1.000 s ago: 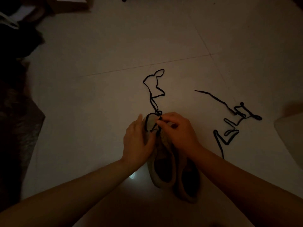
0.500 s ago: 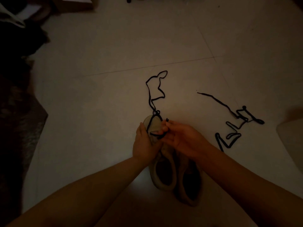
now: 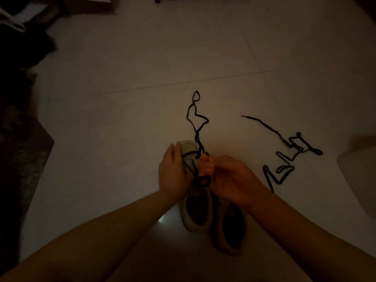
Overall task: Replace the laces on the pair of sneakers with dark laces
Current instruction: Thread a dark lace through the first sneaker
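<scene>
Two pale sneakers stand side by side on the tiled floor, toes pointing away from me. My left hand (image 3: pixel 174 170) grips the left side of the left sneaker (image 3: pixel 195 212) near its toe. A dark lace (image 3: pixel 197 121) runs from this shoe's front eyelets out across the floor beyond the toe. My right hand (image 3: pixel 225 177) pinches that lace over the shoe's tongue, fingers curled, with a small loop hanging under them. The right sneaker (image 3: pixel 230 231) sits partly under my right wrist. A second dark lace (image 3: pixel 289 157) lies loose on the floor to the right.
Dim light throughout. A dark rug or fabric (image 3: pixel 18 149) covers the floor's left side, with dark clutter (image 3: pixel 24 27) at the top left. A pale object (image 3: pixel 360 171) sits at the right edge. Bare tiles stretch beyond the shoes.
My right hand has drawn the lace back toward me, so its loose length on the floor has shortened and shifted. My left hand slid up along the shoe's toe.
</scene>
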`<state>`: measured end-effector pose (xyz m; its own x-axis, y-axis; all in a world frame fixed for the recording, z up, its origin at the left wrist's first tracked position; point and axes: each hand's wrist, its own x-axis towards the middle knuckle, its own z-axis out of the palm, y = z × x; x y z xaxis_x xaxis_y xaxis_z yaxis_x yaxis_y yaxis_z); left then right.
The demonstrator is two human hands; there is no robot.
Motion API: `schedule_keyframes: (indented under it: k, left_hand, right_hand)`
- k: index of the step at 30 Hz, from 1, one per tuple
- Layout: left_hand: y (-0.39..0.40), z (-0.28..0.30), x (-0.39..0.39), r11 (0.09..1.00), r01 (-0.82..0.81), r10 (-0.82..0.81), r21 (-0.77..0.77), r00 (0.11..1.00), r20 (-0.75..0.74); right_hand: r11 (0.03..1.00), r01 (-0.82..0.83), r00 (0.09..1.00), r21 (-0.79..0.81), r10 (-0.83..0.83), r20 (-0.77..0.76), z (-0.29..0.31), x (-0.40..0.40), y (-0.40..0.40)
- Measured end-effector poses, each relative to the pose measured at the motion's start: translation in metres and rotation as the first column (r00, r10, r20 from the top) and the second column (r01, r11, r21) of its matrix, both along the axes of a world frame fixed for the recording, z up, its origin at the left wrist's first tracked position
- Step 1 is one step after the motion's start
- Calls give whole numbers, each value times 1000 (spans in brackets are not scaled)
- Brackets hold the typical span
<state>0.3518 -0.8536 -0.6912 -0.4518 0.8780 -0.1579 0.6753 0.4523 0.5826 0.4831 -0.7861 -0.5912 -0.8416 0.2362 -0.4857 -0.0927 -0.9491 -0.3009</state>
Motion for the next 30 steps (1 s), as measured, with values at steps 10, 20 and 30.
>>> schedule_keyframes:
  k: [10,20,30]
  left_hand:
    - [-11,1,-32,806,543,-505,236,839,-205]
    - [-5,14,-23,850,388,-361,356,922,-142]
    - [-9,-11,-11,962,269,-263,-56,960,94]
  right_hand:
    - [806,-281,724,521,-179,667,-19,12,21]
    - [-120,-769,635,627,-256,729,-33,-5,3]
    - [282,-533,793,798,-162,587,-33,-11,-7]
